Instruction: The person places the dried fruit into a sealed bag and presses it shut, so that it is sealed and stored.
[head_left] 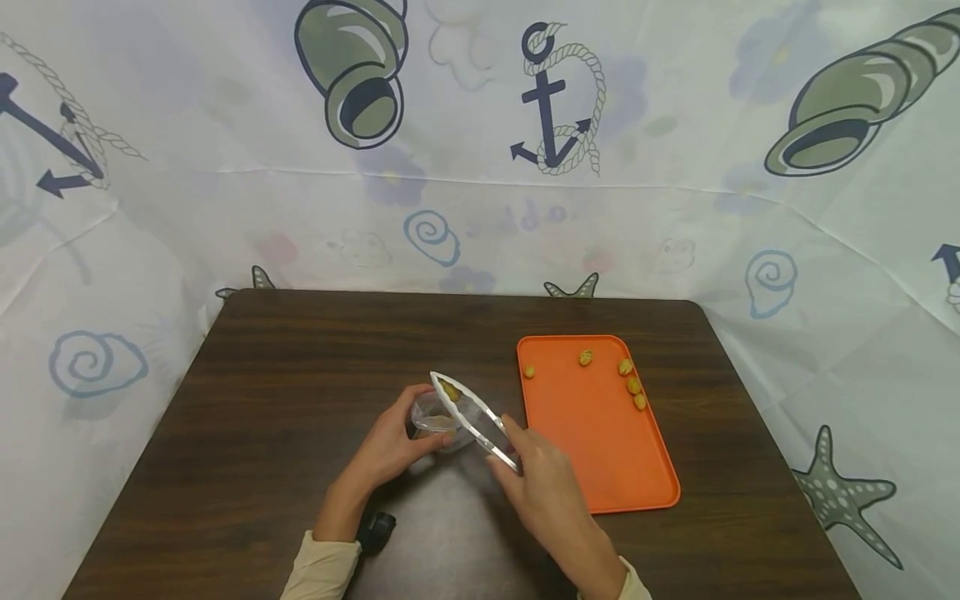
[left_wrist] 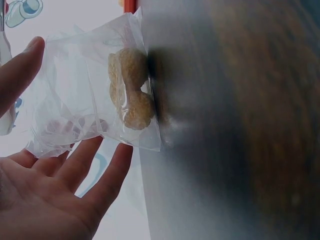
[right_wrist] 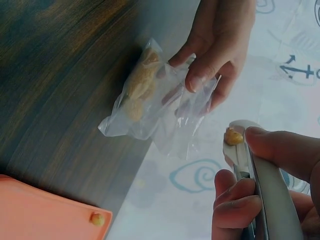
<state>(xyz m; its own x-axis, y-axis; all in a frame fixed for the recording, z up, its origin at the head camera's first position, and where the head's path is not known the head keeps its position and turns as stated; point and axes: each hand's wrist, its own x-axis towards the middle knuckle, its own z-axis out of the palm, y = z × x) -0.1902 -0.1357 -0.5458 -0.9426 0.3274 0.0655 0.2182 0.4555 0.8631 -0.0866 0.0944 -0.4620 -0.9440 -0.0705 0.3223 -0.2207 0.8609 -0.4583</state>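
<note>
In the head view, my left hand holds a clear plastic bag upright near the middle of the table. Its thumb and fingers keep the bag's mouth spread. Several golden-brown lumps, of a kind I cannot tell, lie at the bag's bottom in the left wrist view. My right hand grips metal tongs with white tips. Pinched between those tips is one small brown lump. In the head view the tips are over the bag's mouth; the right wrist view shows them apart from the bag.
An orange tray lies to the right of the bag. Several brown lumps, one at its far edge, sit along its far and right sides. A black device is at the left wrist. A patterned sheet hangs behind the table.
</note>
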